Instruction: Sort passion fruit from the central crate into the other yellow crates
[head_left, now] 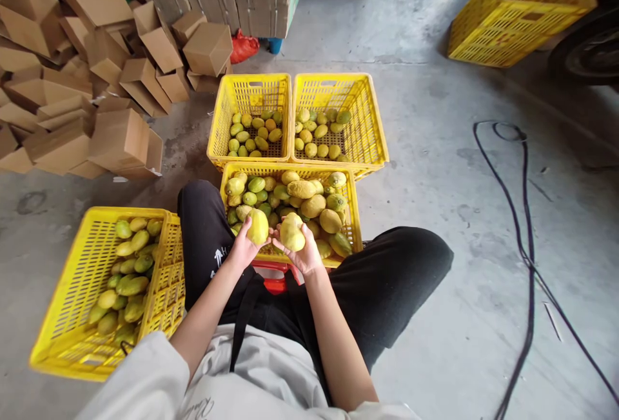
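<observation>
1. Fruit [258, 227]: held in left hand [243, 250], thumb against its side; long axis roughly fore-and-aft.
2. Second fruit [292, 232]: cradled in right hand [307, 256], thumb and fingers around it; axis similar; stem ends cannot be told.
3. Location: both above the nearer part of fruit-filled crate [356, 213].

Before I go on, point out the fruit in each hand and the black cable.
Fruit [258, 226] in left hand [243, 250]: head view, its middle.
Fruit [292, 232] in right hand [309, 256]: head view, its middle.
Black cable [530, 265]: head view, where its strands cross.
</observation>
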The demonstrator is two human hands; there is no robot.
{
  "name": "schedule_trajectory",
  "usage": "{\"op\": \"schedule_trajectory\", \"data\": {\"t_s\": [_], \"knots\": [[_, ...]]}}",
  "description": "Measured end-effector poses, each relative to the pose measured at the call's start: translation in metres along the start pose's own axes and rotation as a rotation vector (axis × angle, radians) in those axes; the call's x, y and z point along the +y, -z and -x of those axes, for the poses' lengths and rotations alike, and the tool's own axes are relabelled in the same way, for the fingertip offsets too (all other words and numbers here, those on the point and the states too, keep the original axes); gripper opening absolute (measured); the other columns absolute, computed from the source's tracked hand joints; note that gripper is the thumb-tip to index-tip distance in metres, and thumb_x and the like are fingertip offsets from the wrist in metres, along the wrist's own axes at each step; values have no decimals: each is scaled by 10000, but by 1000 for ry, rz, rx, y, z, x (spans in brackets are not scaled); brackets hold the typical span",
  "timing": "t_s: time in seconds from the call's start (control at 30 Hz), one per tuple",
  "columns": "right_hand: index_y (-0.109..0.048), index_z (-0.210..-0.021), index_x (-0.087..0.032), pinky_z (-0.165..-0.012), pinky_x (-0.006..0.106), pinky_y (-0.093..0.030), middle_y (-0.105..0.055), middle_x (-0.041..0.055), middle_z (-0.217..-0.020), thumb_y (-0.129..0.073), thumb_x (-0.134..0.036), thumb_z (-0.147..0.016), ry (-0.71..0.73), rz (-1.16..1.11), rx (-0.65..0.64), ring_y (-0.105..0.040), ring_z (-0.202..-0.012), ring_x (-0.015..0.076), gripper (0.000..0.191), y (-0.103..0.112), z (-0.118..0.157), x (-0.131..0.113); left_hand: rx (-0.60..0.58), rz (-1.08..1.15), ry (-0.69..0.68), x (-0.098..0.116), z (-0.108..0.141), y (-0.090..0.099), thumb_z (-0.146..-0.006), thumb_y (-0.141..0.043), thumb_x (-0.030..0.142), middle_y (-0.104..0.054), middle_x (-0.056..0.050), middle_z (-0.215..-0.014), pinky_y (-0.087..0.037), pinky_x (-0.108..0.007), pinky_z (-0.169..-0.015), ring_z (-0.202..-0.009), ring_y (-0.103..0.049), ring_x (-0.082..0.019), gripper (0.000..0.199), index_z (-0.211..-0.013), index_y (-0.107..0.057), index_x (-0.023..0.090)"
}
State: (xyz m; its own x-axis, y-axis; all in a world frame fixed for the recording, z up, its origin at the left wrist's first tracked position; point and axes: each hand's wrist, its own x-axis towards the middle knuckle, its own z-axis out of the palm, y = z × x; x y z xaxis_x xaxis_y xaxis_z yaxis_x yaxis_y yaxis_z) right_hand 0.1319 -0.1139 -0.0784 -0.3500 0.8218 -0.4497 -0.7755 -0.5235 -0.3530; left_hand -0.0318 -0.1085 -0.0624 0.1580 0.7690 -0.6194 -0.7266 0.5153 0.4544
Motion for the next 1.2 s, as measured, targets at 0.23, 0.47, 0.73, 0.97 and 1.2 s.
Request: {"op": "schedule_trajectory", "data": {"t_s": [0.23,0.47,0.73,0.97,1.2], "knots": [[-633,-1006,-239,-861,454,-628,-730,15,-859,-867,-394,-646,51,59,-2,-731,-939,265,457,0,-1,7,-87,-92,25,-5,-2,-1,-819,-672,474,-657,-62,-742,-461,-242,-509,-651,-617,-151,378,-967,-673,126],[-619,-1106,-261,-892,470,-607,-731,45,-1048,-795,-369,-694,77,18,-7,-710,-1035,276,461,-8,2,-1,-11,65,21,4,5,-8,-913,-502,385,-734,-108,-986,-588,-403,-762,-872,-702,-243,347,-1129,-663,166],[-623,-1202,-258,-906,521,-588,-713,84,-1203,-732,-390,-727,107,13,-32,-665,-1145,323,505,-12,4,-6,38,68,-69,3,3,-6,-864,-669,330,-713,-57,-1090,-557,-253,-617,-870,-715,-193,483,-1326,-545,264],[-629,-1215,-326,-783,377,-647,-706,-9,-1126,-755,-351,-768,104,121,41,-700,-883,200,466,-6,6,1,-108,-174,-1,-4,4,-4,-743,-782,278,-662,-8,-1062,-508,-224,-511,-699,-670,-146,527,-1219,-561,321],[-617,-1169,-326,-804,435,-641,-693,-8,-1101,-730,-355,-763,115,48,88,-701,-980,241,422,-12,3,-1,-12,7,-15,-2,0,-6,-879,-574,331,-688,-73,-1117,-562,-387,-861,-1070,-659,-247,317,-1186,-626,269]]}}
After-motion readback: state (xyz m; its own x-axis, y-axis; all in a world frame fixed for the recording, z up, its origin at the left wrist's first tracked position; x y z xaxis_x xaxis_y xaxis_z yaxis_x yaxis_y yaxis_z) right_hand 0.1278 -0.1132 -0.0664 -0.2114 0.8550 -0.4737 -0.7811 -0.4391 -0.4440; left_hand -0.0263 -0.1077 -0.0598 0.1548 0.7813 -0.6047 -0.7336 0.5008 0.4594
